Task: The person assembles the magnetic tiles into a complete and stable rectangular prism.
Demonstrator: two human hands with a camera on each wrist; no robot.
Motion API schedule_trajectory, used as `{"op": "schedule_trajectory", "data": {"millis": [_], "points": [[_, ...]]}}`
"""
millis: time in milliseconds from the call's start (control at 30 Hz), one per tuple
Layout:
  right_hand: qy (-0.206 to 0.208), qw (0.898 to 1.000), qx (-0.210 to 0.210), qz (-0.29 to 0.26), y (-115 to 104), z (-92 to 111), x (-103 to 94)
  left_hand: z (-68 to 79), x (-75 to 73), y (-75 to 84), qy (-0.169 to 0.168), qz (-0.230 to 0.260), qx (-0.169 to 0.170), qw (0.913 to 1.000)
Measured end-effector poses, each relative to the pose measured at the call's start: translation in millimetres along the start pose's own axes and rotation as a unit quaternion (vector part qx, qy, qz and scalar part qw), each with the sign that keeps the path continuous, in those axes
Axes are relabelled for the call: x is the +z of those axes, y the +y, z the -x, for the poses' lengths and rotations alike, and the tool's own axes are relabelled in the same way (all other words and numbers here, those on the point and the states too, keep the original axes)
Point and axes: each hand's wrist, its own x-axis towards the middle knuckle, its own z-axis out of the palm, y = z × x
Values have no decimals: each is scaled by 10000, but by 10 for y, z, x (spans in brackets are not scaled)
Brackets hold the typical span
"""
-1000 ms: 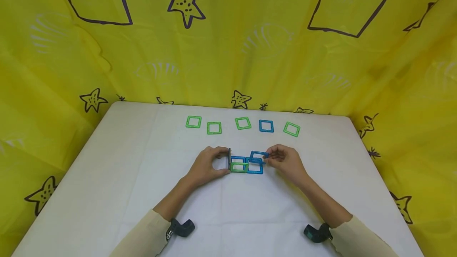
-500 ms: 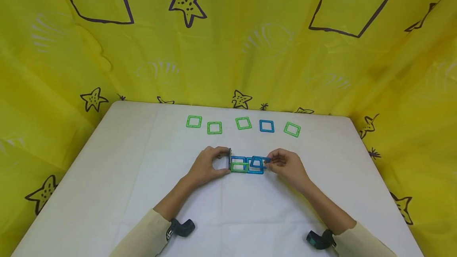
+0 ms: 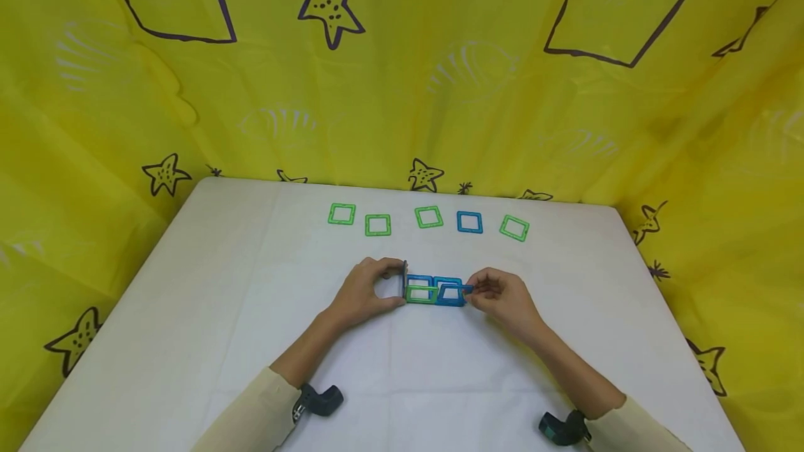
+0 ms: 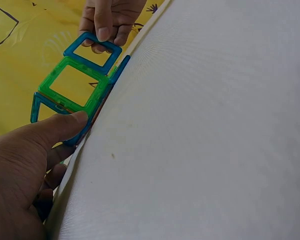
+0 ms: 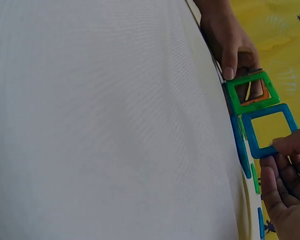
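My left hand (image 3: 367,291) grips an upright magnetic tile (image 3: 405,279) by its edges, thumb at the near end, fingers at the far end. In the left wrist view this tile looks blue. A green square tile (image 5: 271,88) stands upright beside it along the near side. Two blue tiles (image 3: 447,280) lie flat side by side on the table as a base. My right hand (image 3: 505,295) pinches another blue square tile (image 5: 248,136) between thumb and fingers. It is upright at the front of the right base tile, beside the green one. An orange piece (image 5: 265,94) shows behind the green tile.
Loose square tiles lie in a row farther back: several green ones (image 3: 428,207) and a blue one (image 3: 469,213). The white-covered table (image 3: 283,347) ends at a yellow patterned curtain (image 3: 389,103).
My right hand has brought its blue tile down and toward me, from above the right base tile to its front edge beside the green tile. My left hand has stayed in place.
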Motion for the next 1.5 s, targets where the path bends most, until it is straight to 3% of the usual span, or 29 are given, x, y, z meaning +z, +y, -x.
{"op": "schedule_trajectory", "data": {"millis": [1500], "points": [[7,9997,-131,191,66,40,53,-2,21,-18,34,-24,-35,10000]]}}
